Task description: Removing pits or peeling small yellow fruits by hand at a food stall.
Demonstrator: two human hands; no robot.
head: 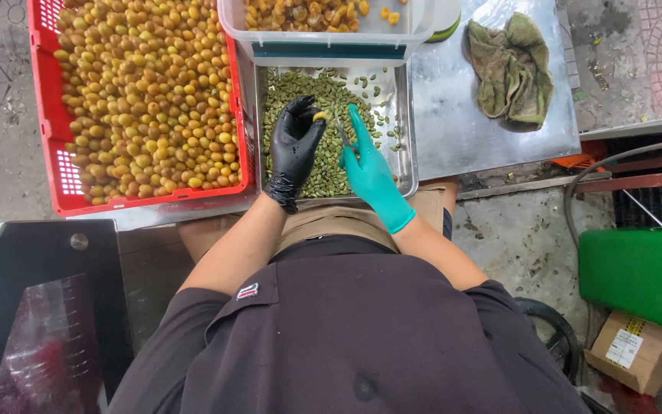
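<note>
My left hand (296, 146), in a black glove, pinches a small yellow fruit (320, 116) over a steel tray (405, 130) filled with green pits. My right hand (369, 172), in a teal glove, grips a thin metal tool (342, 130) whose tip points at the fruit. Left of the tray, a red plastic crate (55, 153) holds several yellow-green fruits. Beyond the tray stands a clear plastic tub (331, 38) with peeled orange fruit pieces.
A crumpled green cloth (511, 65) lies on the steel tabletop (461, 130) at the right. A black case (40, 307) sits at lower left. A green box (641, 276) and a cardboard carton (634, 349) rest on the ground at right.
</note>
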